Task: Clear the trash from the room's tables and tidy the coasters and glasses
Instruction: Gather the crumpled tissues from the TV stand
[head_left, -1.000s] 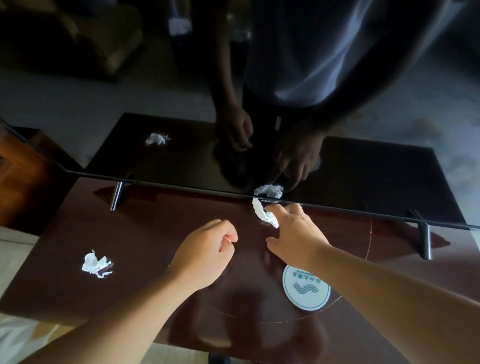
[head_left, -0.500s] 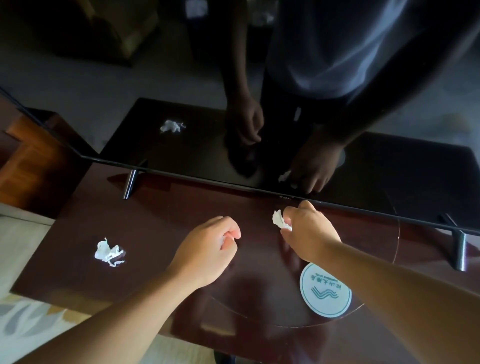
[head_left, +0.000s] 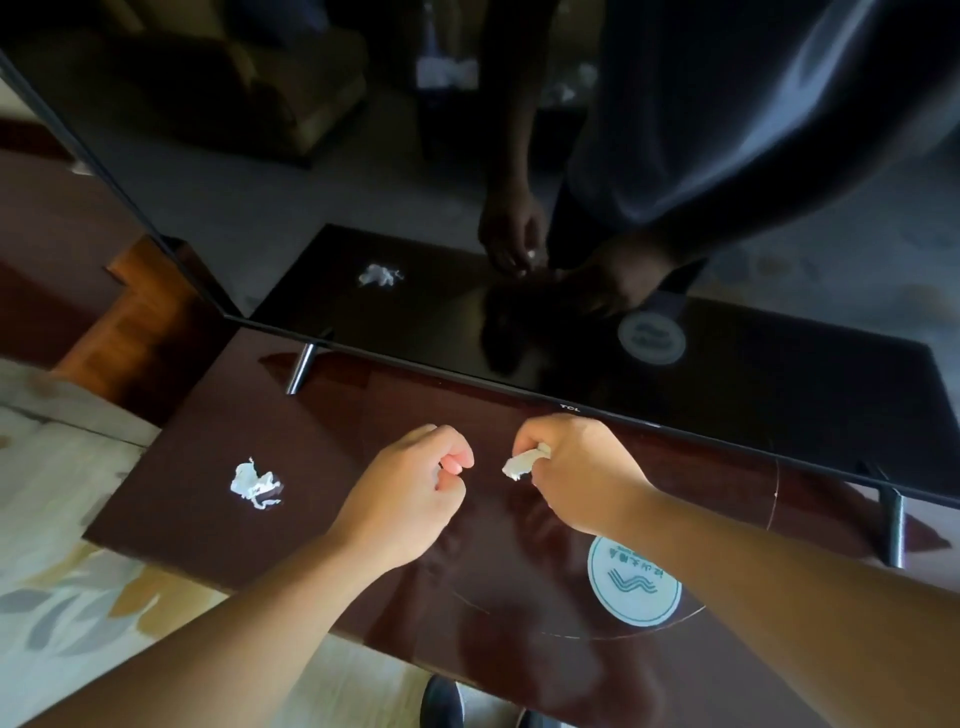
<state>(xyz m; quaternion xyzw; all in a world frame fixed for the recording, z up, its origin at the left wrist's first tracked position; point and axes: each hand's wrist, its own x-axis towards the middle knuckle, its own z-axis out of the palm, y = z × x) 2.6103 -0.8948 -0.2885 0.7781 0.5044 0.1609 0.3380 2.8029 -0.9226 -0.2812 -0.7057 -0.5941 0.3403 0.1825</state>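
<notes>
Trash here means scraps of crumpled white paper on a glossy dark-wood table (head_left: 322, 467), seen from a camera on the person's head looking down over both bare forearms.

The right hand (head_left: 576, 467) is closed around one paper scrap (head_left: 524, 461). It is held just above the tabletop near the lower edge of a switched-off television (head_left: 727, 364). Curled fingers and thumb pinch the scrap, and its free end pokes out to the left, toward the other hand.

The left hand (head_left: 410, 488) hovers just beside it with fingers curled in and the thumb tip against the forefinger. No paper shows in that hand, though the inside of the fist is hidden.

A second paper wad (head_left: 254, 483) lies on the table far to the left, near the table's left edge and well apart from both hands. It is a loose, irregular clump with no clear long side. It lies to the left of the left hand, so that hand is nearer and would likely reach it without crossing arms.

A round white coaster (head_left: 634, 582) with a teal wave mark lies flat on the table, partly covered by the right forearm. No glasses are in view.

The dark screen mirrors the hands, the wad and the coaster. A pale patterned rug (head_left: 78, 597) lies below the table edge.
</notes>
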